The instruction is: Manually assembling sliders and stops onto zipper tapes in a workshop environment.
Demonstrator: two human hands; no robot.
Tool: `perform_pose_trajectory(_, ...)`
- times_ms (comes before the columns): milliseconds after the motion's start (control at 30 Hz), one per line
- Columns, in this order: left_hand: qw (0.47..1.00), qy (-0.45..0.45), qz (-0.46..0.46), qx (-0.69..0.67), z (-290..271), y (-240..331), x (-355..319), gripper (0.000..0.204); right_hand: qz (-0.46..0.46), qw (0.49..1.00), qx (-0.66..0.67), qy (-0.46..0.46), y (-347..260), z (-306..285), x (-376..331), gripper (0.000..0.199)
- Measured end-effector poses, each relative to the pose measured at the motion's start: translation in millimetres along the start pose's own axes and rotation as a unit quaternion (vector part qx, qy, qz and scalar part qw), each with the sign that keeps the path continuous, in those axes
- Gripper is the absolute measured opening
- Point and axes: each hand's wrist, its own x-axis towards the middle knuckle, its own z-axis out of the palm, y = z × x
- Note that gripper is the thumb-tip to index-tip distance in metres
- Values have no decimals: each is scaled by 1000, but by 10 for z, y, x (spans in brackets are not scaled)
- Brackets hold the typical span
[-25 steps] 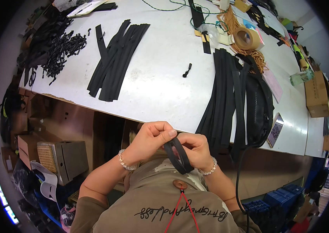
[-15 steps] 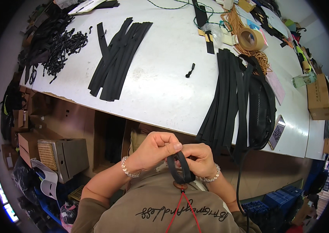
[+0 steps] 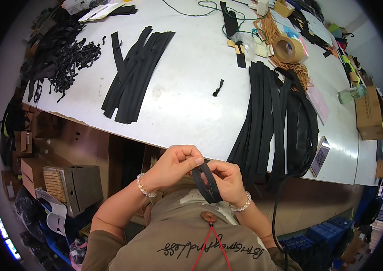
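Head view, looking down: a black strip [image 3: 209,193] hangs looped before the chest, just off the table [image 3: 178,115]. Left hand [image 3: 179,163] pinches its top, grip closed; right hand [image 3: 230,179] grips its upper side. Probably light, soft, bendy; best pinched near the ends.

On the bench [image 3: 180,119], a bare lane runs from the near edge between the left strips [image 3: 133,81] and the right strips [image 3: 252,122]; a small black tab [image 3: 218,88] interrupts it, green cord [image 3: 187,15] crosses farther back. Rightward, the black bag [image 3: 301,128] blocks passage.
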Motion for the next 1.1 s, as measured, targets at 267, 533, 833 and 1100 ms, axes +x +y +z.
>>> perform_pose_trajectory(267,999,-10,-11,-28,0,-23,6,16,-61,994,-87,-27,-2,-83,6,7)
perform_pose_trajectory(533,999,13,36,31,155,78,-34,16,-94,978,-162,89,16,-58,-23,12)
perform_pose_trajectory(833,969,94,136,181,224,105,-83,21,-189,943,-262,85,-303,-122,-52,16)
perform_pose_trajectory(1100,932,89,269,225,258,114,-91,19,-259,940,-202,92,-219,-103,-50,17)
